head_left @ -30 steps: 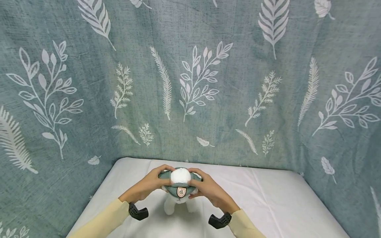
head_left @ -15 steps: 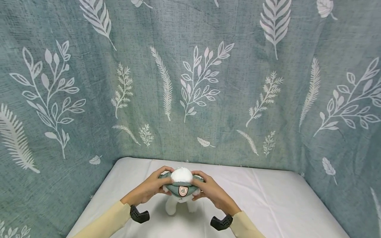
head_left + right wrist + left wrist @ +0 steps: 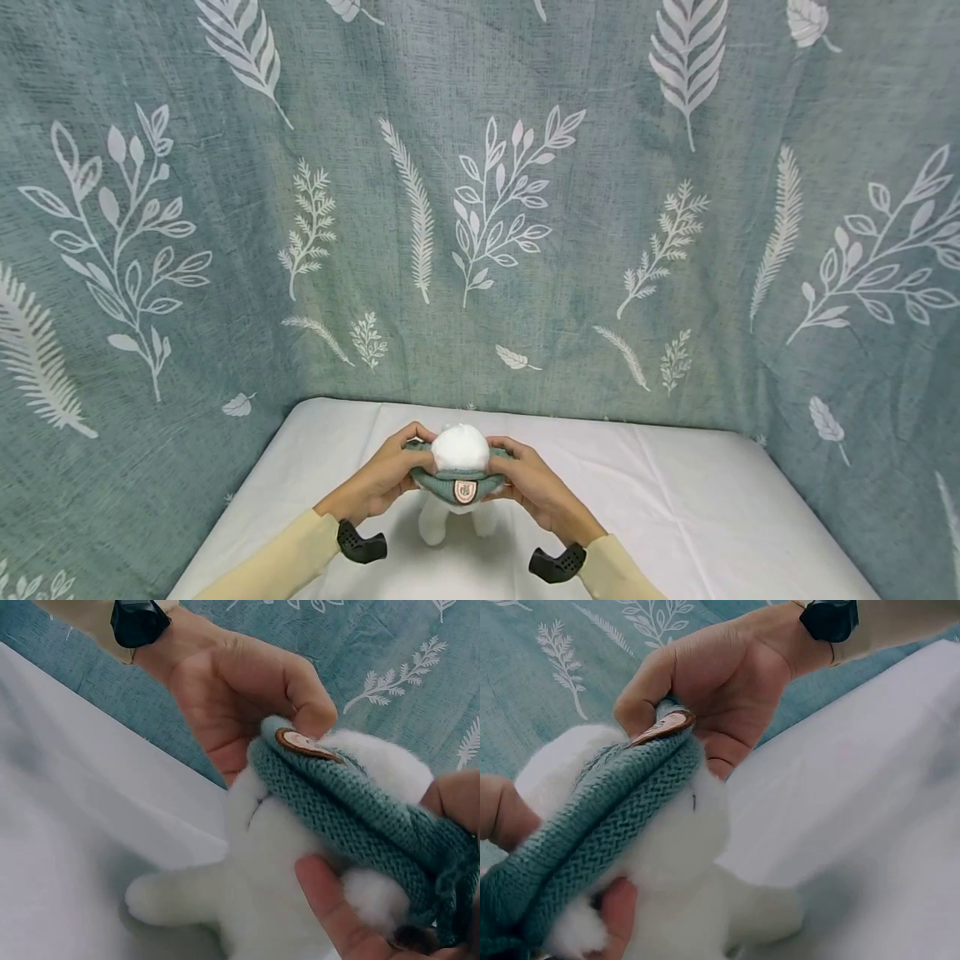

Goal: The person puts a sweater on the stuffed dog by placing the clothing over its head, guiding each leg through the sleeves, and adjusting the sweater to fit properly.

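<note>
Left hand (image 3: 384, 477) and right hand (image 3: 538, 483) grip the knit band (image 3: 441, 486) on a white plush toy (image 3: 461, 447)

Each hand is clamped on one side of the teal knit band, fingers bent round it, the two hands apart with the toy's head between them. The plush toy is at the table (image 3: 637, 508), between the person's forearms, its legs pointing down towards the white cloth. Its rounded white crown pokes up above the band, which crosses the upper face and hides it; a dark stitched line shows below in the wrist views. A badge-like patch (image 3: 465, 492) sits on the band at the front. The hands cover the sides of the head, and where the band gathers beside the fingers, low in the wrist views, its ends are hard to make out. Black wrist devices (image 3: 362, 543) stand on both wrists, next to cream sleeves (image 3: 279, 557). Behind the table and along both its sides hangs a blue-green curtain (image 3: 577, 275) printed with white leaves and sprigs.
</note>
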Available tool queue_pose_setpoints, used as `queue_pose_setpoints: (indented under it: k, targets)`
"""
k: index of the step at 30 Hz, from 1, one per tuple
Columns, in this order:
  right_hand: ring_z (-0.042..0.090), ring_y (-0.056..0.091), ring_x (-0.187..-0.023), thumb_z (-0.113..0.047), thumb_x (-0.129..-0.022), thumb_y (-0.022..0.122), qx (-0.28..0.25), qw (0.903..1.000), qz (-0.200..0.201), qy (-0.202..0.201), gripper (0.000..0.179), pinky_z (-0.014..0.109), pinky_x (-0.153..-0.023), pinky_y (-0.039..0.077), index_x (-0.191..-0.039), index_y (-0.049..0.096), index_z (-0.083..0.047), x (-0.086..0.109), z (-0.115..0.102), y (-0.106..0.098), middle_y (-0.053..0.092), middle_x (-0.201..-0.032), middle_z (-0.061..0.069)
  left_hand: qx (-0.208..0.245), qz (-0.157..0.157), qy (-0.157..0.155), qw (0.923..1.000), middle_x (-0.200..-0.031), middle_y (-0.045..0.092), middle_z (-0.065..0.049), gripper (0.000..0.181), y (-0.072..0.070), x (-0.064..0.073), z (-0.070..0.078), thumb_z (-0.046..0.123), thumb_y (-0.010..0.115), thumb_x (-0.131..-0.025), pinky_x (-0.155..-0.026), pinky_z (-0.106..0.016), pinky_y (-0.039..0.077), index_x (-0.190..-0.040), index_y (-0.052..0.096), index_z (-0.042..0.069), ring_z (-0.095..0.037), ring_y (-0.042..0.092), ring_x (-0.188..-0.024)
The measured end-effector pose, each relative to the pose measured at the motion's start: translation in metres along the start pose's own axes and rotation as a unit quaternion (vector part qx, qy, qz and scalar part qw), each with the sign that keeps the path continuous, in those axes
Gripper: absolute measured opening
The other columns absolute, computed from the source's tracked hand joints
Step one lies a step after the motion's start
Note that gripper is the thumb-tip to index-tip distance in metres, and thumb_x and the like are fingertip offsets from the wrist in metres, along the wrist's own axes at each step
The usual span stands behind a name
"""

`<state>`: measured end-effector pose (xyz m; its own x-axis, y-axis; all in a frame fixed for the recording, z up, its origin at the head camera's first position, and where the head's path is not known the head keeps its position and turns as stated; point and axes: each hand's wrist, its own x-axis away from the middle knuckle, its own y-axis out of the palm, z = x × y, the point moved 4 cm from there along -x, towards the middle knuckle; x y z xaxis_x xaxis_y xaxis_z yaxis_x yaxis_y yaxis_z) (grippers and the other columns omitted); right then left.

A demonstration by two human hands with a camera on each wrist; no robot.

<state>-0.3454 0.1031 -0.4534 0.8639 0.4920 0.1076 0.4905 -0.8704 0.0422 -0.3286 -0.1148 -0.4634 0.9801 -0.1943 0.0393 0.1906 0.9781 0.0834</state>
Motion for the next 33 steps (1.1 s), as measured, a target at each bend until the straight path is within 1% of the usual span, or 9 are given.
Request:
queue_pose_setpoints:
  k: [2, 5, 9, 13, 17, 23, 28, 30, 33]
  targets:
    - [0.02, 0.067, -0.089, -0.008, -0.09, 0.06, 0.005, 0.9999, 0.009, 0.0, 0.056, 0.037, -0.08, 0.06, -0.143, 0.047, 0.005, 0.0, 0.001, 0.0, 0.059, -0.123, 0.021, 0.015, 0.007, -0.002, 0.9999, -0.123, 0.055, -0.02, 0.035, 0.001, 0.0, -0.002, 0.0, 0.064, -0.076, -0.07, -0.032, 0.053, -0.109, 0.056, 0.003, -0.023, 0.059, -0.087]
    - [0.018, 0.066, -0.086, -0.01, -0.091, 0.058, 0.009, 0.9998, 0.02, 0.003, 0.052, 0.036, -0.079, 0.06, -0.141, 0.05, 0.003, 0.0, 0.001, -0.001, 0.061, -0.12, 0.019, 0.031, 0.004, -0.008, 0.9995, -0.123, 0.055, -0.021, 0.03, 0.0, -0.001, -0.007, -0.001, 0.064, -0.079, -0.072, -0.033, 0.054, -0.107, 0.054, 0.002, -0.024, 0.061, -0.09]
    - [0.019, 0.066, -0.087, -0.017, -0.096, 0.055, 0.013, 0.9996, 0.026, 0.006, 0.05, 0.039, -0.078, 0.06, -0.142, 0.051, 0.002, 0.001, 0.0, -0.002, 0.062, -0.121, 0.018, 0.03, -0.017, -0.02, 0.9992, -0.128, 0.055, -0.025, 0.039, -0.004, -0.001, -0.01, 0.007, 0.065, -0.086, -0.08, -0.037, 0.057, -0.123, 0.053, 0.004, -0.025, 0.066, -0.095]
    - [0.021, 0.067, -0.09, -0.02, -0.098, 0.052, 0.025, 0.9993, 0.026, 0.004, 0.051, 0.042, -0.077, 0.061, -0.144, 0.05, 0.003, 0.0, 0.0, -0.002, 0.061, -0.123, 0.018, 0.016, -0.03, -0.027, 0.9991, -0.126, 0.059, -0.023, 0.049, -0.005, 0.001, -0.009, 0.012, 0.065, -0.091, -0.084, -0.04, 0.058, -0.137, 0.05, 0.006, -0.025, 0.068, -0.096]
    - [0.021, 0.068, -0.09, -0.022, -0.101, 0.051, 0.026, 0.9995, 0.016, 0.003, 0.051, 0.04, -0.077, 0.061, -0.143, 0.052, 0.006, -0.001, 0.001, -0.002, 0.063, -0.12, 0.019, 0.009, -0.039, -0.024, 0.9989, -0.122, 0.063, -0.023, 0.052, -0.004, 0.002, -0.008, 0.016, 0.063, -0.095, -0.085, -0.042, 0.059, -0.143, 0.047, 0.005, -0.026, 0.071, -0.095]
    - [0.02, 0.069, -0.077, -0.025, -0.103, 0.048, 0.004, 0.9997, -0.016, 0.017, 0.045, 0.039, -0.077, 0.061, -0.133, 0.059, 0.006, 0.001, 0.006, -0.004, 0.066, -0.109, 0.018, 0.028, -0.053, -0.034, 0.9977, -0.122, 0.062, -0.024, 0.052, -0.002, 0.004, -0.01, 0.018, 0.063, -0.098, -0.083, -0.044, 0.059, -0.145, 0.044, 0.005, -0.029, 0.072, -0.092]
    - [0.022, 0.069, -0.093, -0.024, -0.102, 0.053, -0.026, 0.9984, -0.045, 0.024, 0.051, 0.039, -0.085, 0.059, -0.143, 0.051, 0.007, 0.004, 0.006, -0.003, 0.063, -0.118, 0.019, 0.043, -0.051, -0.036, 0.9971, -0.128, 0.057, -0.024, 0.057, 0.0, 0.005, -0.011, 0.018, 0.069, -0.096, -0.084, -0.044, 0.059, -0.145, 0.043, 0.007, -0.029, 0.07, -0.095]
    - [0.023, 0.068, -0.1, -0.024, -0.101, 0.057, -0.035, 0.9979, -0.047, 0.029, 0.058, 0.039, -0.087, 0.059, -0.148, 0.044, 0.007, 0.005, 0.006, -0.002, 0.06, -0.125, 0.019, 0.045, -0.051, -0.033, 0.9972, -0.132, 0.053, -0.025, 0.06, 0.001, 0.005, -0.011, 0.018, 0.071, -0.093, -0.085, -0.044, 0.059, -0.145, 0.043, 0.007, -0.03, 0.069, -0.097]
    - [0.023, 0.067, -0.102, -0.022, -0.098, 0.061, -0.045, 0.9977, -0.038, 0.035, 0.066, 0.041, -0.089, 0.058, -0.152, 0.037, 0.006, 0.005, 0.006, -0.001, 0.057, -0.132, 0.021, 0.045, -0.048, -0.028, 0.9975, -0.138, 0.046, -0.027, 0.063, 0.004, 0.004, -0.011, 0.014, 0.073, -0.09, -0.086, -0.044, 0.058, -0.145, 0.043, 0.007, -0.03, 0.067, -0.101]
